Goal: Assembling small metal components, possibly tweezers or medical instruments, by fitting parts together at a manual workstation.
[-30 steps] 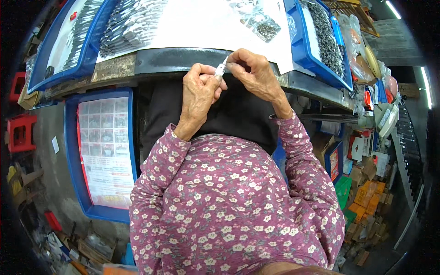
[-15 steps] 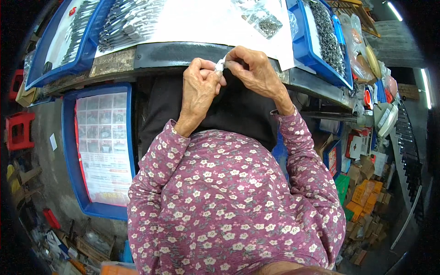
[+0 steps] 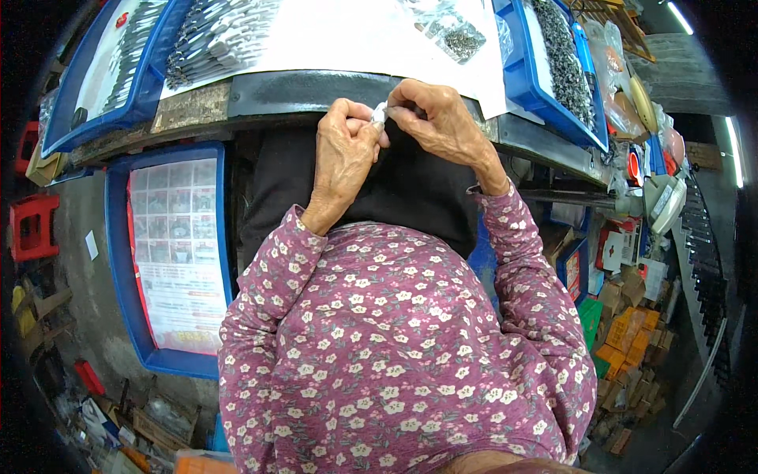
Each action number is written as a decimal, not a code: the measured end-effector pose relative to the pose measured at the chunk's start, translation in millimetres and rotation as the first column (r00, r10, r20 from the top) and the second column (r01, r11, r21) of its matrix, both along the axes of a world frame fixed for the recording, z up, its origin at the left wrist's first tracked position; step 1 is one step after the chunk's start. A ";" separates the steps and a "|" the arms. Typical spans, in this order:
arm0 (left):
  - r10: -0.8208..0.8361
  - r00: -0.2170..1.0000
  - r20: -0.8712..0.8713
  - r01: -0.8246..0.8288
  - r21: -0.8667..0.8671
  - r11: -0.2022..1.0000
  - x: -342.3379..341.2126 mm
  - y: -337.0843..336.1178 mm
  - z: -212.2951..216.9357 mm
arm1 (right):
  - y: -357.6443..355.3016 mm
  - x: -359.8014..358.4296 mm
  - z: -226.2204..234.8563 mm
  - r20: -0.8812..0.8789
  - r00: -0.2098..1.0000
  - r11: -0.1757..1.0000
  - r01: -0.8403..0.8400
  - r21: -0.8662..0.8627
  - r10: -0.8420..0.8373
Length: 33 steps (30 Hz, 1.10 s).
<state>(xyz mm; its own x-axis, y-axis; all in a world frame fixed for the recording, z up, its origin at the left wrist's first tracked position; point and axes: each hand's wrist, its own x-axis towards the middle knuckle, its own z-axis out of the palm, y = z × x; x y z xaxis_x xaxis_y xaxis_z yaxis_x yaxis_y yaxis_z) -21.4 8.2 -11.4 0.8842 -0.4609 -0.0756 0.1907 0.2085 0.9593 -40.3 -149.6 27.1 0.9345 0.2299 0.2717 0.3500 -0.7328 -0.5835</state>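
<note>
The dark, worn-edged table (image 3: 316,91) spans the upper part of the view; its near edge curves from left to right just above both hands. A large white sheet (image 3: 355,39) covers the middle of the table and overhangs the near edge at the right. A blue plastic tray of grey metal parts (image 3: 118,71) occupies the left end of the table, and a second blue plastic tray of small dark parts (image 3: 553,71) occupies the right end. A blue plastic tray lined with a printed sheet (image 3: 178,253) stands below the table at the person's left.

Open room is limited to the gap between the table edge and the person's dark lap, where both hands work.

The left hand (image 3: 343,154) and the right hand (image 3: 438,118) meet at the table edge, fingertips touching. Both hands pinch a small white piece (image 3: 380,115) between thumb and fingers. The piece is short and pale; most of it is hidden by the fingers, and its shape cannot be told. A small heap of dark parts in a clear bag (image 3: 454,35) lies on the white sheet, well beyond the hands.
</note>
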 end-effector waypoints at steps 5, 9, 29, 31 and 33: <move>-0.003 1.000 0.008 0.002 0.040 0.999 -0.5 -1.4 -1.0 | 1.2 -1.4 3.8 -0.079 0.996 0.999 0.037 0.004 -0.037; 0.032 0.990 0.136 -0.049 0.121 0.991 -2.6 -4.2 -5.3 | 1.7 -1.2 4.4 -0.127 0.989 0.997 0.076 0.002 -0.075; -0.142 0.978 -0.155 0.141 -0.018 0.990 -4.4 1.6 16.4 | -3.4 -28.7 -11.7 -0.406 0.899 0.708 0.395 0.585 -0.166; -0.201 0.959 -0.199 0.193 -0.057 0.979 -4.0 1.9 17.2 | -0.9 -30.8 -12.9 -0.426 0.902 0.557 0.392 0.732 -0.076; -0.227 0.952 -0.206 0.214 -0.080 0.973 -4.3 1.9 12.2 | 1.8 -32.1 -13.2 -0.433 0.900 0.568 0.383 0.728 -0.052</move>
